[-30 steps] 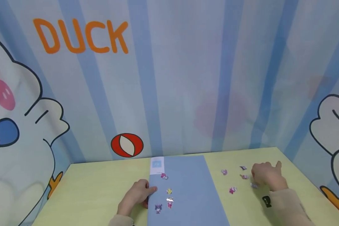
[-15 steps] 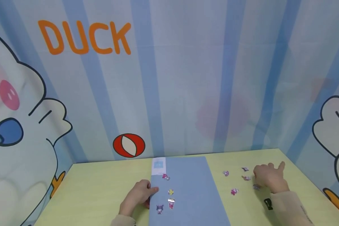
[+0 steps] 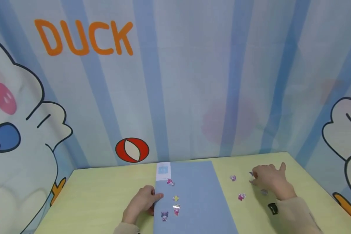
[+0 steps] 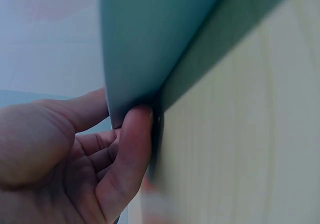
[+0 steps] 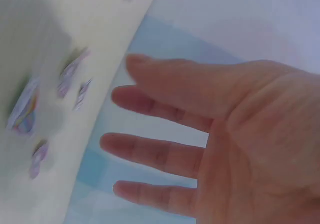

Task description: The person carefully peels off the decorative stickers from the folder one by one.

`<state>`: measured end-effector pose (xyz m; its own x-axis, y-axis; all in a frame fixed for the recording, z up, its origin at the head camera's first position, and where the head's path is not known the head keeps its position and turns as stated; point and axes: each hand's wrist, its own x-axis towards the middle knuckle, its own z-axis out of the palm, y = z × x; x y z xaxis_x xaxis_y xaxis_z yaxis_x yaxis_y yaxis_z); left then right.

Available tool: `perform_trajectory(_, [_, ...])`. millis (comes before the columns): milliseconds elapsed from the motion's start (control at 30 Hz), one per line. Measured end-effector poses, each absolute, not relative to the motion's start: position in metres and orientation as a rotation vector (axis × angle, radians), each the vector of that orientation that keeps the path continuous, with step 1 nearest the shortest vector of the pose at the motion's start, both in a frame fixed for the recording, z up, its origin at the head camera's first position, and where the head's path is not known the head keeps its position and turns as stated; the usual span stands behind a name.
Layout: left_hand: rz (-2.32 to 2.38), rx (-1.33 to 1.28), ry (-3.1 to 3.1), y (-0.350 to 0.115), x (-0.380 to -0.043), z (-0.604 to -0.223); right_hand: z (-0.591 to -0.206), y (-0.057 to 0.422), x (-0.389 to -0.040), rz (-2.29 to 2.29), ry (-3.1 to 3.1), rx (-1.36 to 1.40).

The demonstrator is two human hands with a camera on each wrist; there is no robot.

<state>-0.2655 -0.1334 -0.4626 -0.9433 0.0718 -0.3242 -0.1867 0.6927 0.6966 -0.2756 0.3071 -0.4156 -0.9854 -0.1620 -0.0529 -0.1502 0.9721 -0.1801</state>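
Note:
A large flat blue sheet (image 3: 196,195) with a white label (image 3: 163,171) in its far left corner lies on the pale yellow table. My left hand (image 3: 144,201) grips its left edge, thumb on top; the left wrist view shows the fingers (image 4: 135,144) underneath, where the blue panel stands off the tabletop. Over the right side of the table, my right hand (image 3: 272,180) hovers at small glossy stickers (image 3: 264,192), partly covering some. In the right wrist view its fingers (image 5: 150,151) are straight and spread, the thumb near the index finger, with nothing visible between them.
On the sheet are several cartoon stickers, among them a dark purple one (image 3: 164,216) and a yellow one (image 3: 175,198). Loose pink stickers (image 3: 241,197) lie between the sheet and my right hand. A striped cloth backdrop (image 3: 190,81) rises behind the table.
My right hand has moved a little left and away from me, now overlapping two of the farther stickers. My left hand keeps its place on the sheet's edge.

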Motion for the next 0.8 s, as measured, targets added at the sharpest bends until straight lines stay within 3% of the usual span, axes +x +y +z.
perform_trajectory(800, [1.140,-0.093,2.574,-0.135,-0.265,-0.464,-0.382,0.177,-0.274,-0.032,3.209,-0.703])
